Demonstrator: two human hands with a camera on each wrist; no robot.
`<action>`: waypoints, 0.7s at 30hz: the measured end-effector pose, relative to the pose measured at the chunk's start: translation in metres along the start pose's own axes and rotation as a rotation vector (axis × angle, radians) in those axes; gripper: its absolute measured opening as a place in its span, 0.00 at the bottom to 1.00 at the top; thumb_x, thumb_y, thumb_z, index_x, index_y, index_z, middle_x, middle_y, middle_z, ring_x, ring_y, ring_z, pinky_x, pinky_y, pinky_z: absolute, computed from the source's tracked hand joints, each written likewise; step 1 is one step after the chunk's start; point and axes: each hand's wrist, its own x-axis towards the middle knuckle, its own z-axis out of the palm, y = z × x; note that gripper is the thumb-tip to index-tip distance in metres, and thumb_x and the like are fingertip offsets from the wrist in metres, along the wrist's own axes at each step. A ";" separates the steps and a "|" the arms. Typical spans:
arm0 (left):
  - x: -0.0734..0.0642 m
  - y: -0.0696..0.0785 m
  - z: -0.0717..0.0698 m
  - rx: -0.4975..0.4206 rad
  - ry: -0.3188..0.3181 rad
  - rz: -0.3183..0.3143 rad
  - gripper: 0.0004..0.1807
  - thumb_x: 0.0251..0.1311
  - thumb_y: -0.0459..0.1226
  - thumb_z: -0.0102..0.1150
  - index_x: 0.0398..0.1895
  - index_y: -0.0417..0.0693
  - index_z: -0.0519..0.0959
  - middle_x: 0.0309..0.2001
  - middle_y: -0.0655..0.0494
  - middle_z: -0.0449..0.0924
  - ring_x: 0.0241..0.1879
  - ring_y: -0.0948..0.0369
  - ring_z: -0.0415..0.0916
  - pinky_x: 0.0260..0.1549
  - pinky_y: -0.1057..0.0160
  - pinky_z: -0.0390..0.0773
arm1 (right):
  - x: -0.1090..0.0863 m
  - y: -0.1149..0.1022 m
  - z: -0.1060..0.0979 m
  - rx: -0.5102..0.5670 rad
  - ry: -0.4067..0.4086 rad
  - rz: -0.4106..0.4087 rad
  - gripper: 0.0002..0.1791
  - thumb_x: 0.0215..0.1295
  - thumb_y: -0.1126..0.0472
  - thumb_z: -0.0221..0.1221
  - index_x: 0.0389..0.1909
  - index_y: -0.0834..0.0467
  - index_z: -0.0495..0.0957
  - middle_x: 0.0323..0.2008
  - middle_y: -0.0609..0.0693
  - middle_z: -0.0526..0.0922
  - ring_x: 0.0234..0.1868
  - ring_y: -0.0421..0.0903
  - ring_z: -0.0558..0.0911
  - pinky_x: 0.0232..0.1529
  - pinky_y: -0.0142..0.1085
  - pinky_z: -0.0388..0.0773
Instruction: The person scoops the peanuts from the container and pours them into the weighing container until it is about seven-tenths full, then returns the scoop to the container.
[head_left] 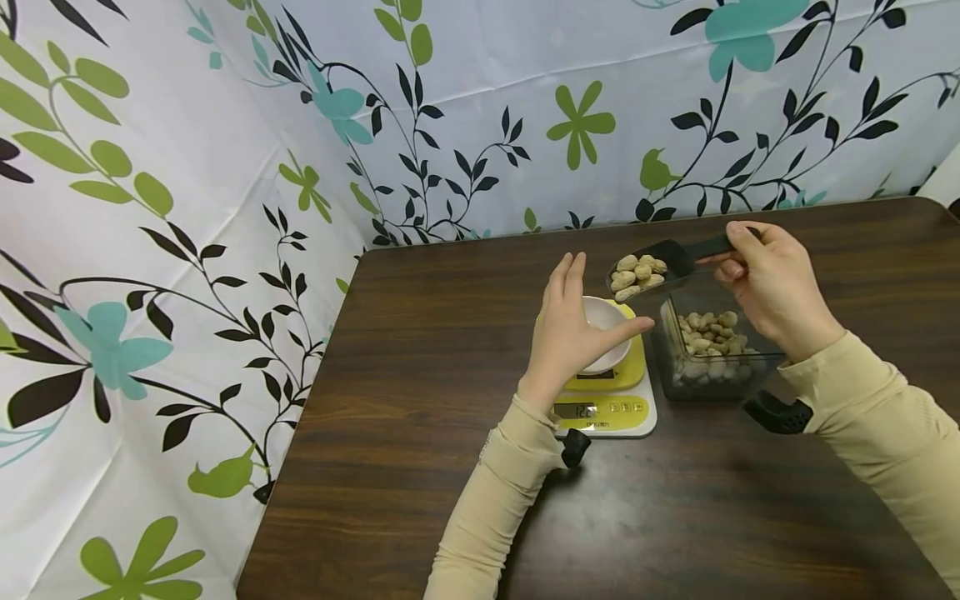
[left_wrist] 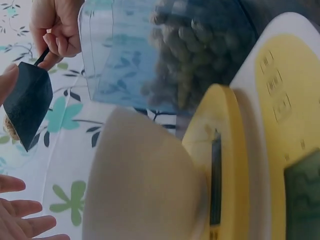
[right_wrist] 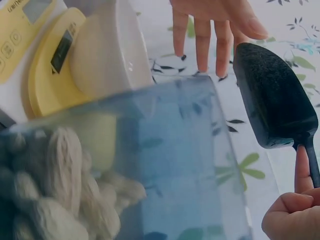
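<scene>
My right hand (head_left: 776, 283) grips the handle of a black scoop (head_left: 678, 257), held above a clear plastic bin. Several unshelled peanuts (head_left: 637, 273) lie in the scoop. Inside the bin (head_left: 720, 392) is a heap of more peanuts (head_left: 712, 337). My left hand (head_left: 566, 333) hovers beside a white bowl (head_left: 603, 317), thumb and fingers spread, holding nothing. The bowl sits on a yellow-and-white kitchen scale (head_left: 637, 417) with a lit display whose digits are hard to read. In the right wrist view the scoop's underside (right_wrist: 275, 97) shows near the left hand's fingers (right_wrist: 202, 45).
A dark wooden table (head_left: 420, 400) carries the scale and the bin, which stand side by side, bin on the right. Behind and to the left hangs a white cloth (head_left: 480, 75) with leaf and flower prints. Both wrists wear black straps with devices (head_left: 776, 412).
</scene>
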 end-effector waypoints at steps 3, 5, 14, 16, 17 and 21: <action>-0.002 -0.007 -0.002 -0.028 0.011 -0.007 0.60 0.40 0.65 0.65 0.74 0.59 0.46 0.74 0.58 0.45 0.72 0.54 0.51 0.62 0.48 0.66 | 0.000 0.004 0.005 -0.076 -0.010 0.026 0.16 0.66 0.52 0.52 0.43 0.58 0.59 0.29 0.45 0.61 0.24 0.38 0.60 0.28 0.31 0.57; -0.005 -0.012 -0.002 -0.045 0.009 -0.009 0.60 0.40 0.65 0.66 0.74 0.58 0.46 0.74 0.57 0.45 0.72 0.53 0.51 0.62 0.47 0.65 | 0.000 0.008 0.007 -0.116 -0.021 0.041 0.16 0.66 0.52 0.51 0.44 0.57 0.59 0.31 0.46 0.62 0.24 0.38 0.60 0.29 0.32 0.56; -0.019 -0.034 0.011 0.004 -0.041 -0.046 0.62 0.39 0.67 0.64 0.74 0.54 0.46 0.74 0.53 0.45 0.71 0.50 0.51 0.63 0.46 0.63 | -0.001 0.018 0.011 -0.307 -0.035 0.103 0.17 0.67 0.48 0.50 0.46 0.54 0.60 0.26 0.40 0.76 0.25 0.38 0.59 0.29 0.33 0.55; -0.021 -0.038 0.014 0.016 -0.056 -0.058 0.63 0.38 0.66 0.65 0.74 0.53 0.45 0.74 0.52 0.45 0.71 0.50 0.51 0.64 0.47 0.63 | -0.002 0.019 0.011 -0.334 -0.039 0.117 0.16 0.67 0.48 0.48 0.46 0.53 0.59 0.27 0.40 0.75 0.26 0.38 0.59 0.29 0.33 0.56; -0.022 -0.040 0.016 0.020 -0.064 -0.064 0.64 0.37 0.66 0.66 0.74 0.53 0.45 0.74 0.51 0.46 0.71 0.50 0.51 0.64 0.47 0.63 | -0.002 0.020 0.011 -0.349 -0.040 0.122 0.16 0.68 0.48 0.48 0.46 0.53 0.59 0.28 0.41 0.73 0.26 0.38 0.59 0.29 0.32 0.56; -0.024 -0.045 0.020 0.022 -0.083 -0.075 0.66 0.34 0.66 0.68 0.74 0.52 0.43 0.73 0.49 0.46 0.71 0.50 0.52 0.63 0.49 0.64 | -0.001 0.024 0.009 -0.398 -0.048 0.137 0.15 0.68 0.47 0.46 0.47 0.51 0.57 0.29 0.43 0.67 0.26 0.38 0.59 0.29 0.33 0.57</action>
